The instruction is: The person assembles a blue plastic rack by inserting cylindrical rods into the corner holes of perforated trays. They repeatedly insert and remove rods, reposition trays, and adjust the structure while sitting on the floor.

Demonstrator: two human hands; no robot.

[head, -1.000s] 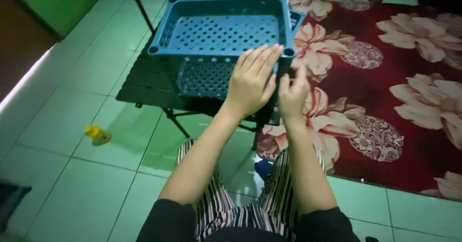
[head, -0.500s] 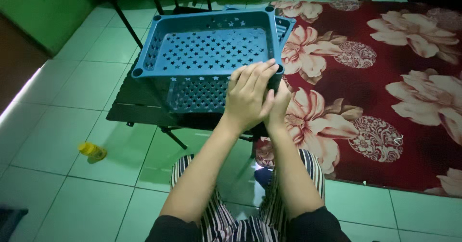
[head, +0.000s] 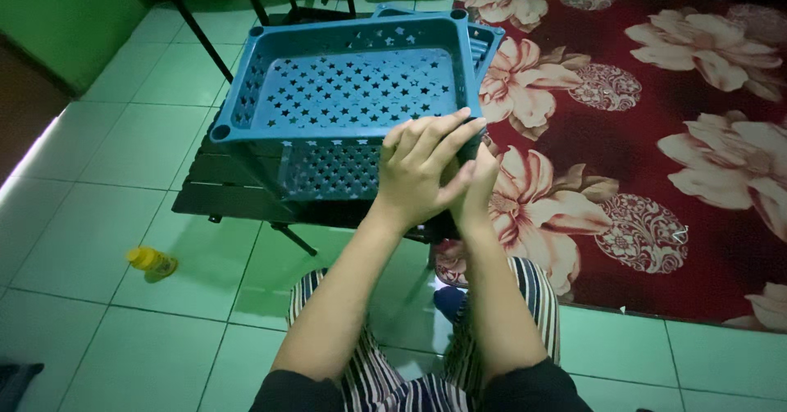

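A blue plastic tray with star-shaped holes sits on top of a second perforated blue tier. Both stand on a small black folding table. My left hand lies over the top tray's near right corner, fingers together and curled onto the rim. My right hand is just behind and below it, closed around the same corner, and my left hand hides most of it. What is between my fingers at the corner is hidden.
Another blue tray part pokes out behind the top tray. A red floral carpet covers the floor to the right, with green tiles to the left. A small yellow bottle lies on the tiles. Black furniture legs stand at the back.
My hands have closed in on the tray's near right corner, and my left hand now overlaps my right. The tray sits slightly more to the left and nearer in view.
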